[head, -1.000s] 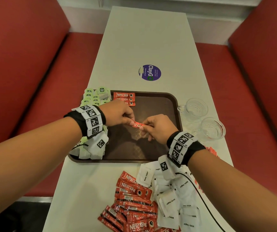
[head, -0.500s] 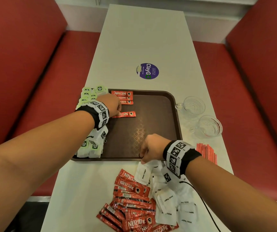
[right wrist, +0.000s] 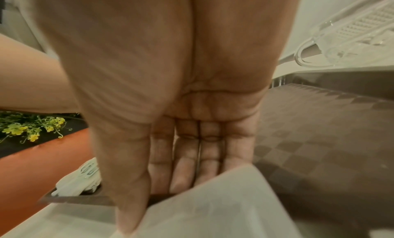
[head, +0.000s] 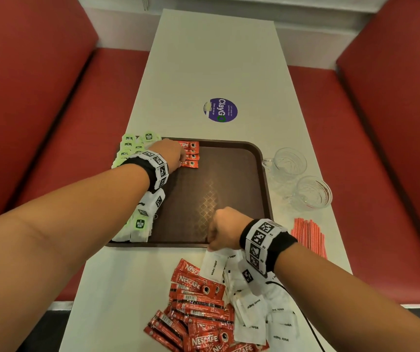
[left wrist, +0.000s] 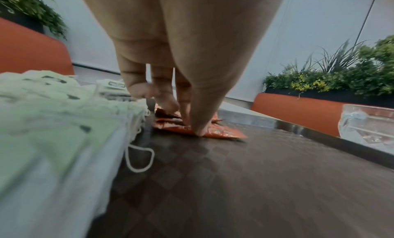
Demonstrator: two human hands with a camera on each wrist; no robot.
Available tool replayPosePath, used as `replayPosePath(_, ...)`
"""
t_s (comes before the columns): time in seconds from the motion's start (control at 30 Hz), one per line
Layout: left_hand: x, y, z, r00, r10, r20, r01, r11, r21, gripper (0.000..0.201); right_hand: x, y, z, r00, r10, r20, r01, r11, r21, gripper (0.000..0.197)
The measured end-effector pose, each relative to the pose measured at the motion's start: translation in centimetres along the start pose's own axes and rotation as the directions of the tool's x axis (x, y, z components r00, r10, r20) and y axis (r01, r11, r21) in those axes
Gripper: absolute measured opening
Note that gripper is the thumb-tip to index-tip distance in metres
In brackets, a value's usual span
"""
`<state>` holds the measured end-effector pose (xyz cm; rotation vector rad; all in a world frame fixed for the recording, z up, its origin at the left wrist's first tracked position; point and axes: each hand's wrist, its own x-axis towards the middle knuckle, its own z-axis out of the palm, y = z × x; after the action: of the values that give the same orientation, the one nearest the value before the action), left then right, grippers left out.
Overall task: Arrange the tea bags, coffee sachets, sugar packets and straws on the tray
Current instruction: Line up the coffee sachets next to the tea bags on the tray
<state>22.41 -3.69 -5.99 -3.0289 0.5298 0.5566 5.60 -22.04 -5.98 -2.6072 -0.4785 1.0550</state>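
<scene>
L hand [head: 169, 154] fingers [left wrist: 197, 123] straight, tips pressing the Nescafé sachets [head: 191, 154] at the brown tray's [head: 259, 158] far-left corner. R hand [head: 225, 231] at tray's near edge, thumb & fingers [right wrist: 183, 172] pinching a white sugar packet [head: 214, 266].

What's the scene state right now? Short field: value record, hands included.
left hand: fingertips press coffee sachets on tray, far-left corner of tray
right hand: at tray's near edge, pinching a white sugar packet
tea bags: along tray's left edge
loose coffee sachets: heaped on table, near side
loose sugar packets: heaped right of them
straws: on table, right of tray
glass cups: two, right of tray
</scene>
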Motion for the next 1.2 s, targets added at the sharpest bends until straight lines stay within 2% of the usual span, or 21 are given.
replayPosePath(0.07, 0.0, 0.2, -0.1, 1.0, -0.011, 0.01, 0.011, 1.0, -0.007, 0.023, -0.1, -0.1, 0.0, 1.0, 0.005, 0.006, -0.005, 1.0, -0.003, 0.015)
replayPosePath(0.2, -2.1, 0.9, -0.4, 0.996, -0.012, -0.093, 0.004, 0.996, -0.094, 0.021, -0.6, -0.4, -0.1, 1.0, 0.017, -0.01, -0.017, 1.0, -0.01, 0.017)
replayPosePath(0.33, -7.5, 2.6, -0.1, 0.983, 0.09, -0.159, -0.128, 0.961, -0.245, 0.01, -1.7, -0.9, 0.5, 0.995, 0.029, -0.092, -0.031, 0.999, -0.014, 0.024)
replayPosePath(0.4, -10.9, 3.5, 0.7, 0.976, 0.173, -0.131, -0.203, 0.943, -0.264, 0.009, -2.3, -1.2, 1.0, 0.991, 0.033, -0.13, -0.032, 0.999, 0.003, 0.026)
replayPosePath(0.5, -15.4, 4.4, 2.6, 0.95, 0.311, -0.028, -0.308, 0.923, -0.231, 0.009, -3.3, -1.6, 2.1, 0.982, 0.021, -0.189, -0.015, 0.999, 0.035, 0.029)
replayPosePath(0.6, -18.1, 4.7, 5.0, 0.909, 0.408, 0.091, -0.387, 0.903, -0.184, 0.013, -4.3, -2.5, 3.6, 0.964, -0.069, -0.259, 0.063, 0.997, -0.033, 0.035)
replayPosePath(0.73, -20.2, 4.8, 7.8, 0.892, 0.425, 0.152, -0.403, 0.902, -0.155, 0.03, -5.6, -4.4, 5.3, 0.977, -0.07, -0.201, 0.028, 0.978, -0.205, 0.034)
replayPosePath(0.87, -21.1, 5.3, 8.8, 0.898, 0.424, 0.12, -0.412, 0.904, -0.111, 0.04, -6.0, -5.4, 6.6, 0.981, 0.0, -0.196, -0.06, 0.952, -0.3, 0.029)
replayPosePath(0.97, -21.0, 5.5, 8.8, 0.908, 0.4, 0.127, -0.39, 0.916, -0.093, 0.036, -6.0, -5.7, 6.9, 0.98, 0.031, -0.199, -0.085, 0.96, -0.267, 0.016)
replayPosePath(1.1, -20.7, 5.2, 8.3, 0.922, 0.365, 0.127, -0.351, 0.928, -0.122, 0.017, -6.1, -5.7, 6.5, 0.976, 0.037, -0.216, -0.089, 0.969, -0.232, 0.015)
replayPosePath(1.2, -20.8, 4.6, 7.9, 0.938, 0.335, 0.091, -0.319, 0.936, -0.15, 0.014, -6.2, -5.7, 5.8, 0.973, 0.04, -0.225, -0.076, 0.986, -0.152, 0.013)
